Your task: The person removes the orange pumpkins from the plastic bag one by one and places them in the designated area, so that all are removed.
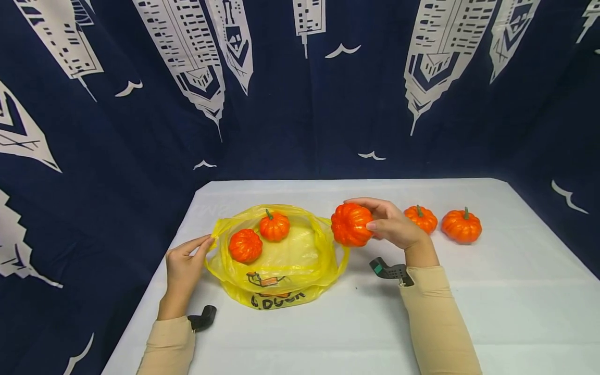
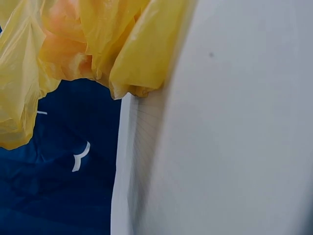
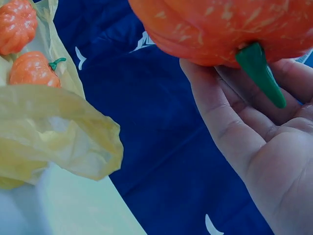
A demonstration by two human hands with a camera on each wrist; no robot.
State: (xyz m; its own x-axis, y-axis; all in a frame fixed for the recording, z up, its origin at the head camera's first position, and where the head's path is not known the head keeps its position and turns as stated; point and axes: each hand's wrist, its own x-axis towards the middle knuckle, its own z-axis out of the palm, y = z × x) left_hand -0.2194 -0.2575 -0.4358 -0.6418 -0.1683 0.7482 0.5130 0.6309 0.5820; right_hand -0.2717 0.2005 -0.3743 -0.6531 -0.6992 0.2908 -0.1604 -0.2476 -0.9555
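My left hand pinches the left edge of a yellow plastic bag, whose mouth is spread wide. Two orange toy pumpkins lie inside: one shows its ribbed side, and a smaller one has its green stem up. At the bag's right rim, my right hand grips another orange pumpkin between thumb and fingers. In the right wrist view that pumpkin's green stem points toward the palm. The left wrist view shows the bag's crumpled side; the left hand is out of sight there.
Two more pumpkins stand on the white table to the right: one partly behind my right hand, the other farther right. A dark blue cloth with white building prints hangs behind the table. Each wrist carries a small black camera.
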